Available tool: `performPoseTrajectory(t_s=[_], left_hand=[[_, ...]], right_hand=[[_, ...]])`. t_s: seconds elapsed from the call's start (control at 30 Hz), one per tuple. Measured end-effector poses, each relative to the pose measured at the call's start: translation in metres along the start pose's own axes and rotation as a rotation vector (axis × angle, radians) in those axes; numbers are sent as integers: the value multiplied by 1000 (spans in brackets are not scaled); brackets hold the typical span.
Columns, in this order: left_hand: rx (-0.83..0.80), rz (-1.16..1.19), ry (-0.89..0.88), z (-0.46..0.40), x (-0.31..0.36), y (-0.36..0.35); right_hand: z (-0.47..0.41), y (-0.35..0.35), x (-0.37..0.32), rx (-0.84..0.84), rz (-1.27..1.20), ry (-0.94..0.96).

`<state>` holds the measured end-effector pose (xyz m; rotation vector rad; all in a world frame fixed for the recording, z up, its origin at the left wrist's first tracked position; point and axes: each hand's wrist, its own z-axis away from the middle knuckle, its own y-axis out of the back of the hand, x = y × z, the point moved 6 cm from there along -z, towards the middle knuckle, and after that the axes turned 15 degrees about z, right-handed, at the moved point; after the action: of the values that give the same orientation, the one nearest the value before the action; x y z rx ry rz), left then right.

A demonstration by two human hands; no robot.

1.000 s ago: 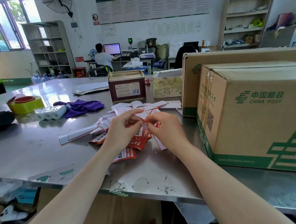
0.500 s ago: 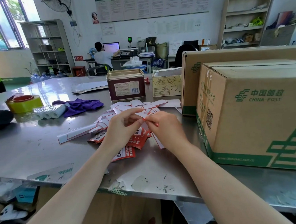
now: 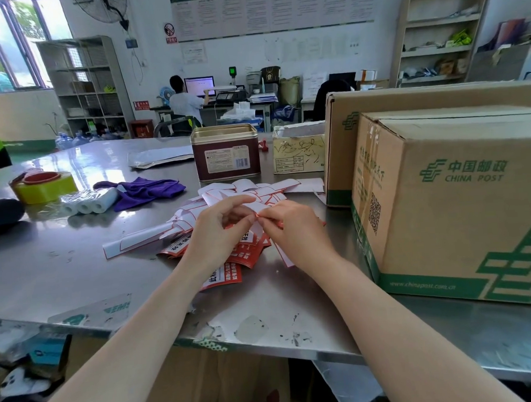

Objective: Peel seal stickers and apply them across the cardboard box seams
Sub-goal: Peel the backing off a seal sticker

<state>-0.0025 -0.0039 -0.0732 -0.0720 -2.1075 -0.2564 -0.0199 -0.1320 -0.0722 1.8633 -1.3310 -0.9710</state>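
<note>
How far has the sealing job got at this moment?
Done: spent white backings litter the table. In hand: left hand and right hand pinch a red sticker, mid-peel. Left: applying it to the near China Post box.

Bare steel table (image 3: 60,275) lies open to the left. Right — a box (image 3: 451,208) walls the way; a tin (image 3: 226,152) stands behind.

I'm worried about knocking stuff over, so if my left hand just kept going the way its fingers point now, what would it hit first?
The left hand points rightward, fingertips already meeting the right hand at the red-and-white seal sticker both pinch. So it would likely meet the right hand first; beyond that stands the brown China Post cardboard box, though depth is unclear.
</note>
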Motion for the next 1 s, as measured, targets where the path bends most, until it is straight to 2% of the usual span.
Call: performPoseTrajectory(t_s=[0.47,0.73,1.0], left_hand=[[-29,-72,-27,1,5,-2],[63,-30,59,1,0,2],[107,16,97,1,-2,4]], right_hand=[[-2,-2,11,40,-189,-130],[0,4,14,74,-272,-182],[0,-1,9,-51,-513,-206]])
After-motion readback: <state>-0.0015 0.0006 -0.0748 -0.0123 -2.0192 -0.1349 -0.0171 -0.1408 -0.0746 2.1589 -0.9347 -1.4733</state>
